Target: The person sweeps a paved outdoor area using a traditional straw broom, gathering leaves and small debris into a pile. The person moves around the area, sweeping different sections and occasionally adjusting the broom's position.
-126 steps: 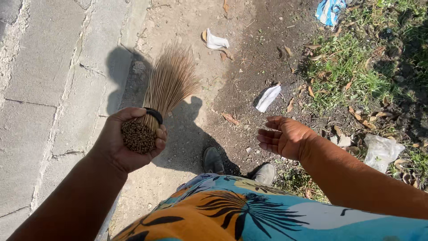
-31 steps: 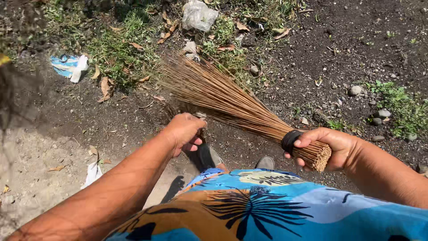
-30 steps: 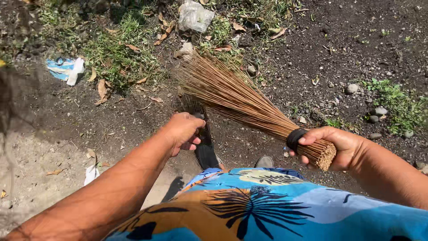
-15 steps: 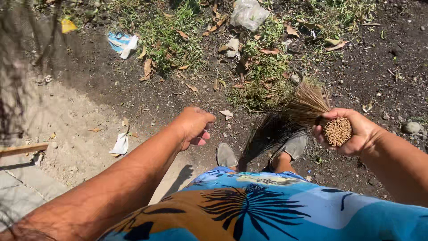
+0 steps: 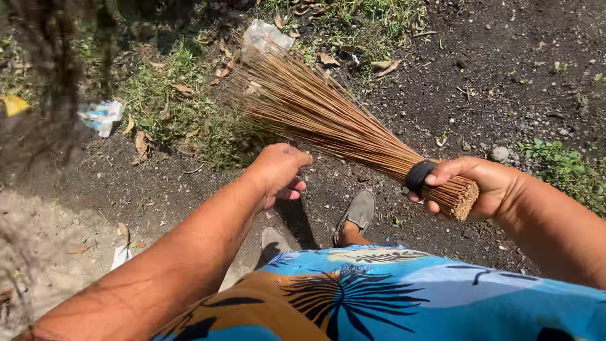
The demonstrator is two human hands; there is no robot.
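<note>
outdoors, the person's right hand (image 5: 483, 189) is wrapped tight around the bound end of a stick broom (image 5: 328, 120), fingers closed just behind the black band (image 5: 420, 177) that ties the ribs together; gripping there gives a long lever, so the loose tips fan out far ahead. the broom lies slanted up and to the left, its spread end over the grass patch (image 5: 183, 113) and near a crumpled clear plastic wrapper (image 5: 268, 38). the left hand (image 5: 278, 173) holds nothing; its fingers are loosely curled, and it hovers just beside the lower ribs, seemingly brushing them. below, two grey shoes (image 5: 356, 211) stand on dark soil (image 5: 492, 82), planted apart. dry leaves (image 5: 142, 142) and a blue-and-white wrapper (image 5: 101, 117) lie in the grass, left of the broom tips.
</note>
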